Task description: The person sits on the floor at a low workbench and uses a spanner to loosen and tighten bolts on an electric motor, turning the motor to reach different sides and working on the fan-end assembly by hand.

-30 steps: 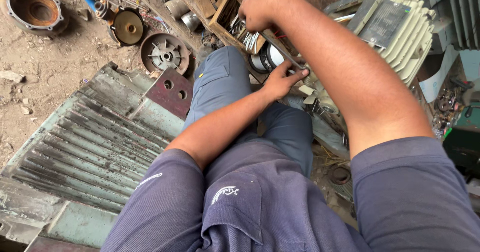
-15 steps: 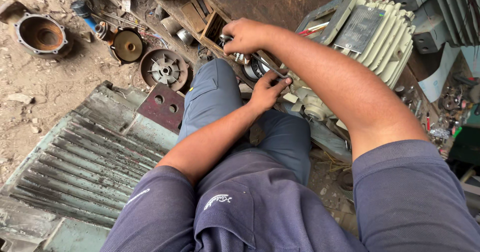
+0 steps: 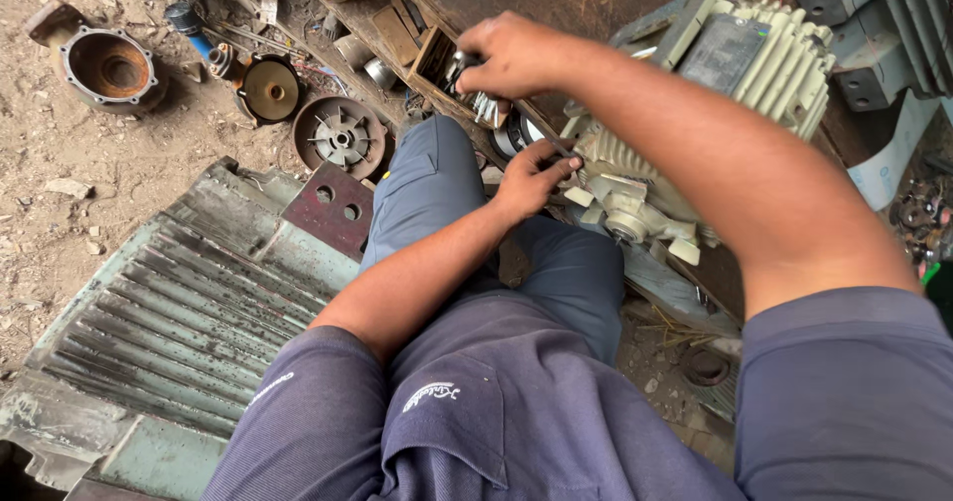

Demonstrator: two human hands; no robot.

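I look down on a dirt floor (image 3: 60, 153), sandy and littered with stones and scrap. On my left lies a big ribbed grey-green motor housing (image 3: 169, 302) with a rust-red drilled plate (image 3: 333, 208) at its upper corner. Beyond it on the ground sit a round finned cover (image 3: 340, 136), a brown dish-shaped part (image 3: 270, 88) and a rusty bell-shaped casing (image 3: 107, 66). A dark wooden bench edge (image 3: 397, 34) with small compartments runs across the top.

My right hand (image 3: 516, 56) reaches over that bench edge, fingers curled down around a shiny metal part (image 3: 483, 107) in a firm closed grip; what the part is I cannot tell. My left hand (image 3: 531, 178) sits just below it, fingers pinched together on a thin dark tool (image 3: 558, 148) beside the pale cream finned motor (image 3: 695, 104), which rests tilted against the bench, close to my knee. More grey machine housings (image 3: 884, 24) stand at the upper right.
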